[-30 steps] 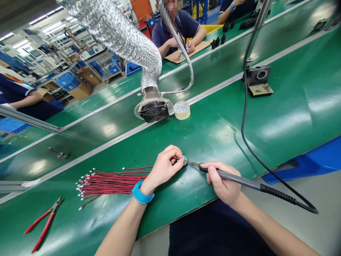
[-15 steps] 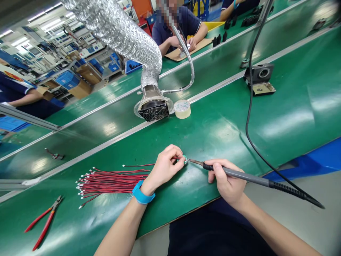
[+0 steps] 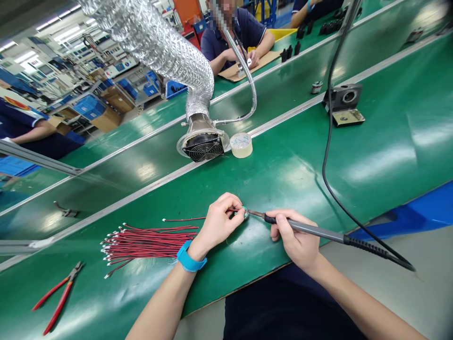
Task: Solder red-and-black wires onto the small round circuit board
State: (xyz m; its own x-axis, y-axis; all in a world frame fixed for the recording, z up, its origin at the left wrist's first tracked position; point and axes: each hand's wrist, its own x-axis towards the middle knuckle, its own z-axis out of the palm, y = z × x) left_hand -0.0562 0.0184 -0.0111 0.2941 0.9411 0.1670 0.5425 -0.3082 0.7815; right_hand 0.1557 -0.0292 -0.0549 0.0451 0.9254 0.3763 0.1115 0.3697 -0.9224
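Observation:
My left hand point(image 3: 223, 218), with a blue wrist strap point(image 3: 190, 257), pinches a red wire point(image 3: 231, 210) at a small round part with a green circuit board point(image 3: 245, 213). The fingers partly hide that part. In a pen-like grip, my right hand point(image 3: 296, 238) is closed around a soldering iron point(image 3: 314, 230). The iron's tip reaches the board's right edge and appears to touch it. To the left of my left hand lies a bundle of red and black wires point(image 3: 152, 242) with white connectors.
Red-handled pliers point(image 3: 63, 295) lie open at left. A tape roll point(image 3: 241, 145) sits beside a fume extractor point(image 3: 203, 144). A soldering iron stand point(image 3: 345, 104) is at right, and the iron's black cable point(image 3: 327, 160) loops nearby. Small motors point(image 3: 316, 87) lie on the middle belt. A co-worker point(image 3: 237, 42) sits opposite.
My right hand has moved slightly left, bringing the soldering iron's tip to the board. My left hand stays nearly still. Small motors on the middle belt have shifted left.

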